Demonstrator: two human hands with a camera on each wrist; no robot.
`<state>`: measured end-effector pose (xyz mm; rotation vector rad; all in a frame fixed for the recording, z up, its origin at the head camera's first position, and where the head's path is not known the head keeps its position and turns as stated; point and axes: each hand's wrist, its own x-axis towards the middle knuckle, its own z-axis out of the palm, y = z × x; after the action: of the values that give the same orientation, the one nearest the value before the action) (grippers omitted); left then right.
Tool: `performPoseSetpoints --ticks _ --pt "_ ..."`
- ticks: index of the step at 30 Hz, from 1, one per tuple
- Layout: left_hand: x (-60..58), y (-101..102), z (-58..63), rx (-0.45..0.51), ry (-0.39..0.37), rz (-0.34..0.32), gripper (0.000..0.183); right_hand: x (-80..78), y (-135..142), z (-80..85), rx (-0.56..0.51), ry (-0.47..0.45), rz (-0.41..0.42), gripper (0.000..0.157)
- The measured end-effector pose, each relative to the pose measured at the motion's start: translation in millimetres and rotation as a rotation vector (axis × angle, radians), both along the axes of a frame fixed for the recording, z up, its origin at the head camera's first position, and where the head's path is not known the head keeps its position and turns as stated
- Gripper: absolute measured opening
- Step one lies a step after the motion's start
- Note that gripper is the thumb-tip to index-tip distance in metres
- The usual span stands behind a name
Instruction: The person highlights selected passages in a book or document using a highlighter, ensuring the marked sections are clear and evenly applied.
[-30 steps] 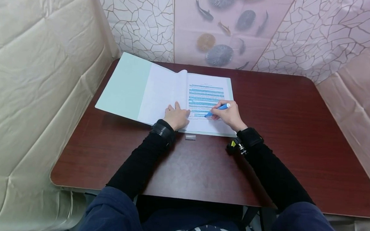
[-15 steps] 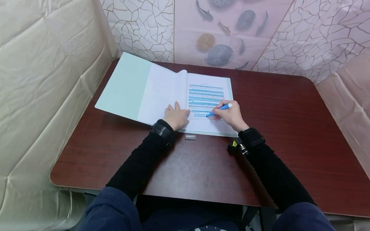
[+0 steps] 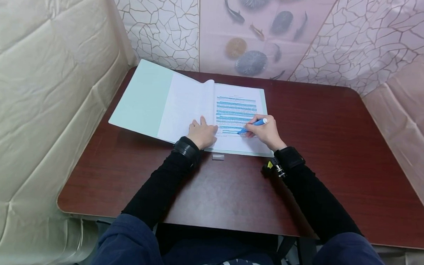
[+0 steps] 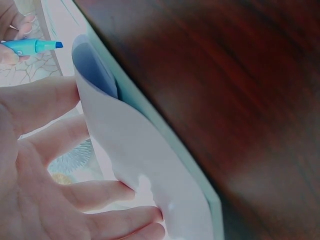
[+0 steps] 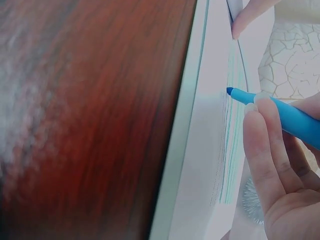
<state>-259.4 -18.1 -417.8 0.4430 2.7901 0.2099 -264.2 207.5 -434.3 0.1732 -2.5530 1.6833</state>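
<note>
A pale green folder (image 3: 145, 97) lies spread on the table with white pages inside. Its right-hand page (image 3: 238, 145) carries printed lines, most of them marked over in blue. My right hand (image 3: 268, 133) pinches a blue highlighter (image 3: 258, 122), and its tip meets the page near the lowest marked lines. In the right wrist view the dark blue chisel tip of the highlighter (image 5: 295, 120) shows against the paper. My left hand (image 3: 201, 135) rests spread on the turned left-hand page (image 3: 183, 104). The left wrist view shows its fingers (image 4: 100, 195) straight against the curled sheet (image 4: 145, 150).
A small grey cap-like piece (image 3: 218, 157) lies on the brown table (image 3: 320, 113) just below the folder's lower edge. Patterned cloth (image 3: 159, 29) hangs behind the table, and pale padded covers (image 3: 39, 95) stand at the left side.
My right hand has slid slightly to the right with the highlighter, its tip following along a line of the page. The left hand and the folder stay where they were.
</note>
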Motion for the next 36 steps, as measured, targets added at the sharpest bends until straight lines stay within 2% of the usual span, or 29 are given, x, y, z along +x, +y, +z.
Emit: performPoseSetpoints --ticks 31,36 --pt "-2.0 1 -1.5 -0.015 -0.005 -0.001 0.054 0.5 10 2.0 0.001 -0.048 -0.029 0.011" --pt "-1.2 0 -0.6 -0.013 -0.009 -0.001 0.054 1.2 13 1.0 -0.003 -0.032 -0.026 0.011"
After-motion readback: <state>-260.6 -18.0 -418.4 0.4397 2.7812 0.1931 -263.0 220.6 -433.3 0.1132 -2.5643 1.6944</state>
